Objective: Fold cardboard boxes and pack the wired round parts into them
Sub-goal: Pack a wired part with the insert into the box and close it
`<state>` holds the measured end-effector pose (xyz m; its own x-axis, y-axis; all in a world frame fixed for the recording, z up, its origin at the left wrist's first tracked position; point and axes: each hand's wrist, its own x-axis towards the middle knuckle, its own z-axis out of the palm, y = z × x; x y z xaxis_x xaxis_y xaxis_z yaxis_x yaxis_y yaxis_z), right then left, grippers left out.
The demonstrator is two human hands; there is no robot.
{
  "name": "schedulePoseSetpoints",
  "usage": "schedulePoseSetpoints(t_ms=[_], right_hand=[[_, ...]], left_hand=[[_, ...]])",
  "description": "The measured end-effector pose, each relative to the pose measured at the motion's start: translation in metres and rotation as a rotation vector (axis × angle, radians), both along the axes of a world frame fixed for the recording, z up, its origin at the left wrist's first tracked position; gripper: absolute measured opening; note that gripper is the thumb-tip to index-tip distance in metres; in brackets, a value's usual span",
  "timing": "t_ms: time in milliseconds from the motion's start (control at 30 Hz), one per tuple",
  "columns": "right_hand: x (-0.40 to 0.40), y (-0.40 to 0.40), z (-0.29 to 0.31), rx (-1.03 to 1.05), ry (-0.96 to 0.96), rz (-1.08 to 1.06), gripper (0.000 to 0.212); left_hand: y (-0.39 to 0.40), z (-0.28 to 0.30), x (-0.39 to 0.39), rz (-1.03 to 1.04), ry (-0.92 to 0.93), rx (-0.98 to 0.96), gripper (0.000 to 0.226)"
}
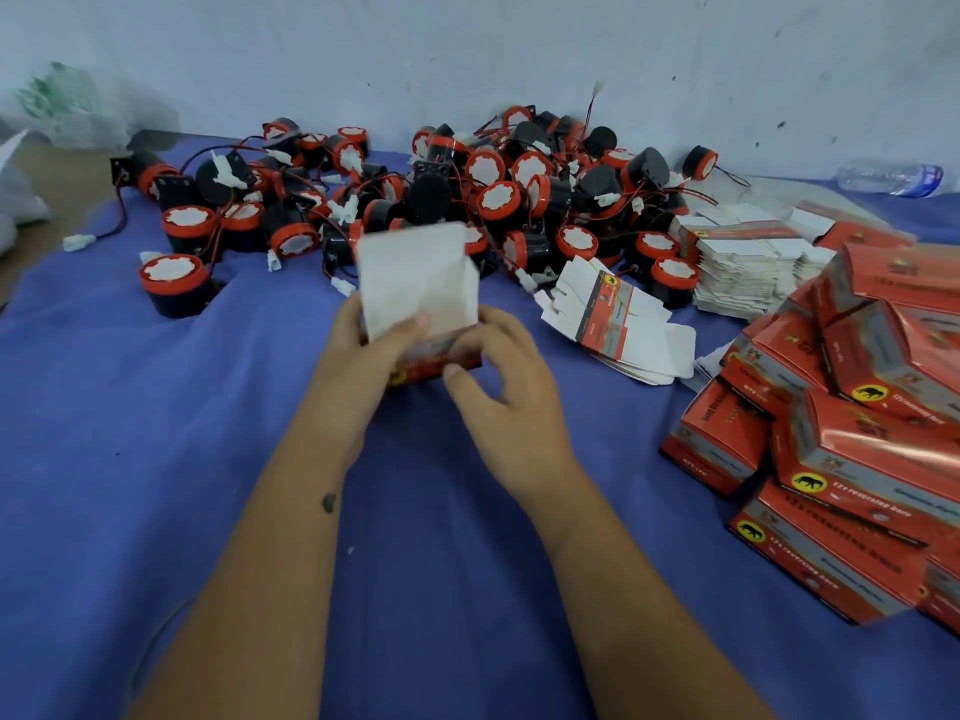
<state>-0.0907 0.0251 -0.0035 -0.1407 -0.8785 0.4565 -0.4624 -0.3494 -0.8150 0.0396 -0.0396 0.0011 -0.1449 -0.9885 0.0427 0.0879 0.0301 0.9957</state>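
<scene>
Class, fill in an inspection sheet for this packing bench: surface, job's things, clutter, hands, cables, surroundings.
Surface: blue cloth.
Job's things: half-folded box, flap up; heap of round parts; flat box blanks; finished red boxes stacked right.
Clutter: plastic bottle lying by the wall; plastic bag.
Hands: left hand and right hand both grip the box.
Cables: red-black wires with white plugs, tangled.
Surroundings: pale wall.
</scene>
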Motion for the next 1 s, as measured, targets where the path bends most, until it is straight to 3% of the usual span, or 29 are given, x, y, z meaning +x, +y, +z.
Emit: schedulePoseSetpoints(t_ms=[67,133,267,500,667,867,1000], right_hand=[[0.002,-0.005,-0.003,0.054,-0.002,0.033,0.01],[0.001,-0.016,-0.001,0.089,-0.067,-0.021,0.007],[-0.009,-0.058,0.007,0.162,-0.045,-0.165,0.019],[-0.021,-0.146,0.007,0.223,0.174,-0.266,0.066],[-0.032,-0.191,-0.001,0.423,0.297,-0.437,0.072],[-0.025,-0.195,-0.005,0.283,0.153,-0.575,0.049],[-0.021,-0.166,0.005,0.089,-0.166,-0.529,0.046]], left_hand=[[-0.004,-0.003,-0.001,0.141,-0.09,-0.029,0.037],[-0.007,-0.002,-0.004,0.288,-0.062,-0.029,0.019],[-0.011,0.0,-0.003,0.425,0.01,-0.03,0.019],[-0.015,-0.001,0.006,0.46,-0.094,-0.045,0.016],[-0.017,-0.006,0.006,0.385,-0.134,-0.013,0.01],[-0.021,-0.009,0.004,0.379,-0.132,0.0,0.011],[-0.021,-0.009,0.003,0.391,-0.15,-0.007,0.01]])
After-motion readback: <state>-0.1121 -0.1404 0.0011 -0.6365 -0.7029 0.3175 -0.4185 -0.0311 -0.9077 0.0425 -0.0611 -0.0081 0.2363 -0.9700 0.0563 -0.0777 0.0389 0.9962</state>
